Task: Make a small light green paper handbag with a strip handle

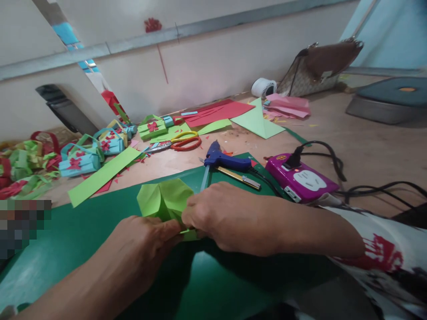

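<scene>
A folded light green paper piece (165,198) sits on the dark green sheet (100,222) in front of me. My left hand (143,242) is closed, pinching the paper's near edge from the left. My right hand (227,218) comes in from the right, fingers curled and pressing on the same paper at its right side. Both hands meet at the paper's lower edge, and part of the paper is hidden under them.
A blue glue gun (225,161), a yellow utility knife (238,177) and a purple power strip (300,177) with black cables lie just beyond. Scissors (183,141), paper baskets (80,160), a green strip (103,175), red and green sheets and a handbag (320,66) lie farther back.
</scene>
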{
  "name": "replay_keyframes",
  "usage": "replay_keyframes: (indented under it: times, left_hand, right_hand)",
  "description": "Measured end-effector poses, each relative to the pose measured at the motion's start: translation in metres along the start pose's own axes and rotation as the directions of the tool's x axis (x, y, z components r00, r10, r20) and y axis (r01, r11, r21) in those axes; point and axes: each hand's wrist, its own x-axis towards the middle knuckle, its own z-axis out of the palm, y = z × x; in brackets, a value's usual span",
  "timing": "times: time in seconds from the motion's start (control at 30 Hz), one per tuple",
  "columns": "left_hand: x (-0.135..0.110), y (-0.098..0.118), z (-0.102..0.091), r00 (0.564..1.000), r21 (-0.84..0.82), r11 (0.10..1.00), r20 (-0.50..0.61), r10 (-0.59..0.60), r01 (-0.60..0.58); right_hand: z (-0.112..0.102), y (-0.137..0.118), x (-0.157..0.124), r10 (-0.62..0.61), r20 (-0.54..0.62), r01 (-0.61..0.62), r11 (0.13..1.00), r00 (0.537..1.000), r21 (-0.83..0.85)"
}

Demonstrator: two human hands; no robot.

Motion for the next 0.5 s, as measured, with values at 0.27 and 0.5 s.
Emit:
replay_keyframes:
  times: [0.27,0.5]
  left_hand:
    - [-0.007,-0.003,-0.005,0.996,-0.072,0.997,0.082,-0.026,0.031]
    - [-0.005,0.006,-0.002,0.999,-0.125,0.992,-0.007,-0.035,0.034]
  right_hand:
    - [0.002,0.003,-0.002,0.100,-0.133,-0.048,0.936,0.986,0.348]
    - [0.010,-0.003,0.000,0.120,-0.243,0.013,0.874,0.963,0.486]
